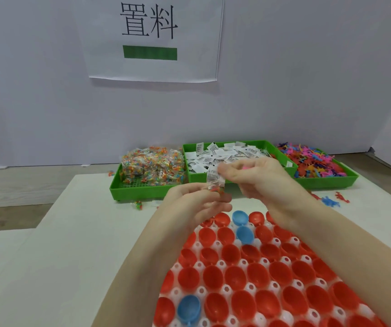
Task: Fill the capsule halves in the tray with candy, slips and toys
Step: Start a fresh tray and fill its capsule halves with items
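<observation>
Both hands are raised above the far end of the white tray, which sits on the worktop and holds rows of open red capsule halves with a few blue ones among them. The left hand pinches a small clear candy packet at its lower end, while the right hand curls round something pink, mostly hidden, with its fingertips at the packet's top edge. Behind them stand three green bins: candy packets on the left, white paper slips in the middle, bright plastic toys on the right. A few loose toys lie on the worktop by the right bin.
</observation>
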A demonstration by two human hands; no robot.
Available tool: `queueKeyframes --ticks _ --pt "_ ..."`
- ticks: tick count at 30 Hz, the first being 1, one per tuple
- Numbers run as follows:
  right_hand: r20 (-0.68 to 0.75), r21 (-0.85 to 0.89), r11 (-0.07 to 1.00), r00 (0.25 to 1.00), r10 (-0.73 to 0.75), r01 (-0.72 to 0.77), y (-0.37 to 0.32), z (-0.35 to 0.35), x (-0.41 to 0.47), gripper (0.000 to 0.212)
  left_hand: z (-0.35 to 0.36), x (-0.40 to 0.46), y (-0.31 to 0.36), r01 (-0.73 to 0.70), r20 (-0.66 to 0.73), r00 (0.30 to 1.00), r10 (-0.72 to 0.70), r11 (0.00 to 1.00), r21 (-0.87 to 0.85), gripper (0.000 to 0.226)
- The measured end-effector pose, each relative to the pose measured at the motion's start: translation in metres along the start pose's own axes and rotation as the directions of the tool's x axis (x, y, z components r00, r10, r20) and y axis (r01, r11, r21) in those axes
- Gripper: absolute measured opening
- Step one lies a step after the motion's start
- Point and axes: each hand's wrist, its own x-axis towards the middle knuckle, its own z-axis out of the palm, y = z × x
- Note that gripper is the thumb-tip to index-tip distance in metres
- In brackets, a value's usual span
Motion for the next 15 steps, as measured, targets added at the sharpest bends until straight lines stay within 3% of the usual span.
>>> queueKeyframes --ticks 4,9,12,15 --pt "-0.06 -0.03 0.995 0.994 -0.097 0.095 -0.005 0.001 -0.015 0.014 0.003 -0.006 0.003 0.03 0.051 0.998 -0.026 0.996 -0.079 0.014" --pt "-0.047 0.145 0.983 0.993 -0.106 0.112 -0.017 -0.009 -0.024 0.021 -0.001 -0.009 0.004 0.002 0.005 1.0 -0.002 1.0 0.005 0.014" --pt "0.026 0.045 0.993 0.994 -0.109 0.108 -0.016 -0.006 -0.028 0.02 -0.002 -0.012 0.006 -0.059 0.055 0.997 0.055 0.996 0.073 0.02" --pt "-0.01 -0.014 0.985 0.986 -0.169 0.169 -0.01 -0.002 -0.027 0.013 -0.004 -0.016 0.01 -0.058 0.134 0.99 0.051 0.997 0.053 0.027"
